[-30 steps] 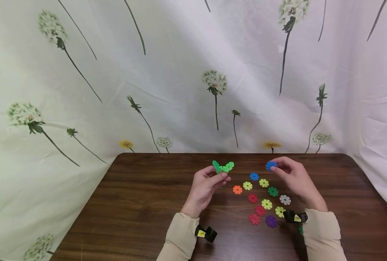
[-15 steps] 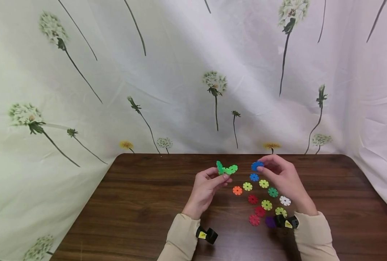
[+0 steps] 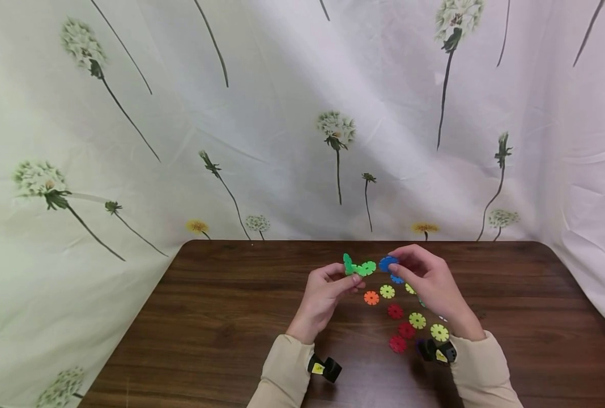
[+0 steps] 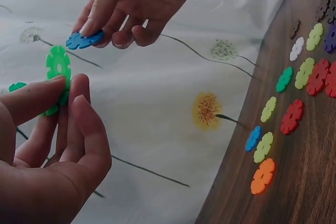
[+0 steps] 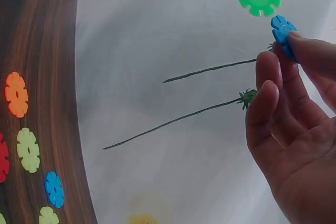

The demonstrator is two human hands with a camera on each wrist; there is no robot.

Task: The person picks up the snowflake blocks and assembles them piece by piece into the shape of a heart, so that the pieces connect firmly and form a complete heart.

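My left hand (image 3: 323,297) pinches a small chain of joined green notched discs (image 3: 367,268) between thumb and fingers, held up over the far part of the table. In the left wrist view one light green disc (image 4: 58,64) stands upright above the thumb; part of the chain is hidden by the fingers. My right hand (image 3: 432,283) pinches a single blue notched disc (image 3: 387,264) by its edge. The blue disc is just right of the green chain, with a small gap between them in both wrist views.
Loose notched discs lie on the brown wooden table (image 3: 221,317) below and between the hands, among them an orange disc (image 3: 371,298), a red disc (image 3: 397,344) and a yellow disc (image 3: 439,332). A white curtain with dandelion print (image 3: 282,113) hangs behind the table.
My right hand has moved left with the blue disc, bringing it close to the green chain. The left hand has shifted slightly right, and the chain has turned a little.
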